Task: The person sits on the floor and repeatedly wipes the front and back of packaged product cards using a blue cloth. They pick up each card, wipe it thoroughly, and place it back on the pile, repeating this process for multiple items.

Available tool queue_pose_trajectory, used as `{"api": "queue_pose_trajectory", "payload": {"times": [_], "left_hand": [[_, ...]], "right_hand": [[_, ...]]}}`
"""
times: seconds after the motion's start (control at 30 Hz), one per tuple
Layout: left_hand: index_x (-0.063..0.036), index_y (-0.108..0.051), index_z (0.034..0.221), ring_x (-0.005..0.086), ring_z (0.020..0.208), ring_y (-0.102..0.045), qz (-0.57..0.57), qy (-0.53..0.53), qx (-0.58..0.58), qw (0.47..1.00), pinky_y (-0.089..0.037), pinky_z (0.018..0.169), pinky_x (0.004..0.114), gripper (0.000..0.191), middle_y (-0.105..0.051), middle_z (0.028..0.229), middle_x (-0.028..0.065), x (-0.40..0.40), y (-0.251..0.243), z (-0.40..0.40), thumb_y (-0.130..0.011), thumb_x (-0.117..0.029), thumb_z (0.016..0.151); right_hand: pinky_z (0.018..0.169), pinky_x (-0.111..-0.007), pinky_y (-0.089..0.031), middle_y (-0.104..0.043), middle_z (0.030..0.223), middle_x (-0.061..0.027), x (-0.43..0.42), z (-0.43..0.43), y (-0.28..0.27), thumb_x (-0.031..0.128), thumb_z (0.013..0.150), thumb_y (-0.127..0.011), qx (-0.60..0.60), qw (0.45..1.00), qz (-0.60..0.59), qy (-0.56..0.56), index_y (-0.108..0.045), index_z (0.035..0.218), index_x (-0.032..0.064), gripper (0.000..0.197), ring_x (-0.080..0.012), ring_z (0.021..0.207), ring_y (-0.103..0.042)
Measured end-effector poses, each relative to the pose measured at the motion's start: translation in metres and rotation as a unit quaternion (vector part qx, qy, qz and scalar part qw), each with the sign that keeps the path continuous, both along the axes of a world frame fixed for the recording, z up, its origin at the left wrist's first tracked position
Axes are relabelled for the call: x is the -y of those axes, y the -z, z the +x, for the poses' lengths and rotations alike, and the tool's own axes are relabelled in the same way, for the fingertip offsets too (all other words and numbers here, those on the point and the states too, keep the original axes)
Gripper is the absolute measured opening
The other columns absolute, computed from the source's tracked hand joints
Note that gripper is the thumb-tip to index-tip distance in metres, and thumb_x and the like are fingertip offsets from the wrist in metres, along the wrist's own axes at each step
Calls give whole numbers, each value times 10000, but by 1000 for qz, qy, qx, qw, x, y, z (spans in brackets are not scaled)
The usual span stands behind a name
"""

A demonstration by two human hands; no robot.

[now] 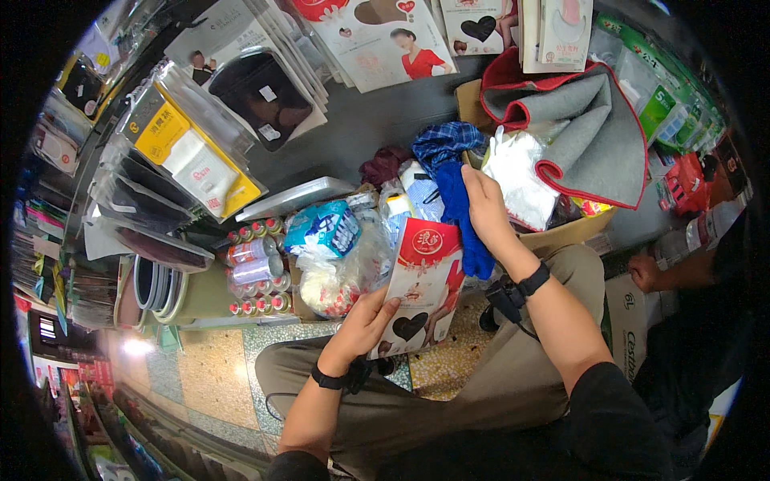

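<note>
My left hand [366, 323] grips a flat red-and-white hosiery package [415, 294] by its lower left edge, thumb on the front. The package is tilted above my lap and shows printed legs and a dark heart-shaped window. My right hand [488, 207] is against a pair of blue knit gloves [456, 195], just beyond the package; its fingertips are partly hidden, so I cannot tell whether it grips them. White gloves [518, 171] lie in a cardboard box [565, 231] right of that hand. A blue plaid cloth [448, 144] sits beyond the blue gloves.
A grey felt-like piece with red edging [583, 132] overhangs the box. Gas canisters [257, 267] and a blue packet [323, 229] are at left. Packaged socks [195, 162] hang from the display rack. Another person's hand [645, 272] is at far right.
</note>
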State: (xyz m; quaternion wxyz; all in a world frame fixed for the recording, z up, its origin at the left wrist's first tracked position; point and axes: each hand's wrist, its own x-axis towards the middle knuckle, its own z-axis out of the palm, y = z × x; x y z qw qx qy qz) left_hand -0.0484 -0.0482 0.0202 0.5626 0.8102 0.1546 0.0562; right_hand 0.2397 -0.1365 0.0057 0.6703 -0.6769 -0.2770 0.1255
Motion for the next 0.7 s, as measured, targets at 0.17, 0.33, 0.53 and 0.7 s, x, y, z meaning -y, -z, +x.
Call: {"api": "queue_pose_trajectory", "payload": {"times": [0.17, 0.33, 0.53, 0.7], "left_hand": [[43, -611, 1202, 368, 851, -667, 106, -22, -18, 994, -517, 792, 434, 263, -695, 962, 253, 1, 1, 13, -495, -162, 1084], [48, -598, 1229, 511, 916, -632, 111, -37, -49, 992, -511, 805, 468, 261, -666, 953, 315, 3, 10, 18, -502, -126, 1059], [74, -606, 1276, 152, 1017, -608, -31, -136, 20, 990, -503, 906, 346, 336, -725, 1112, 124, -14, 14, 5, -500, -193, 1101], [66, -594, 1276, 199, 1018, -645, 0, -96, 51, 994, -500, 932, 342, 288, -726, 1109, 165, -2, 11, 1, -490, -134, 1097]], "right_hand": [[802, -417, -505, -633, 993, -149, 13, -37, -14, 293, 1052, -562, 363, 930, -28, -55, -666, 1076, 14, 299, -336, 929, -622], [943, -437, -492, -651, 1157, -161, 5, -44, -12, 262, 1048, -598, 352, 931, 33, -93, -659, 1170, -2, 297, -353, 1084, -622], [1079, -371, -449, -671, 1290, -128, 18, 19, -23, 435, 1137, -413, -224, 942, 248, 27, -636, 1288, -67, 570, -241, 1175, -622], [1224, -439, -308, -556, 1470, -258, 0, -37, 11, 333, 1132, -379, 270, 955, -88, -82, -510, 1497, -3, 513, -399, 1409, -481]]}}
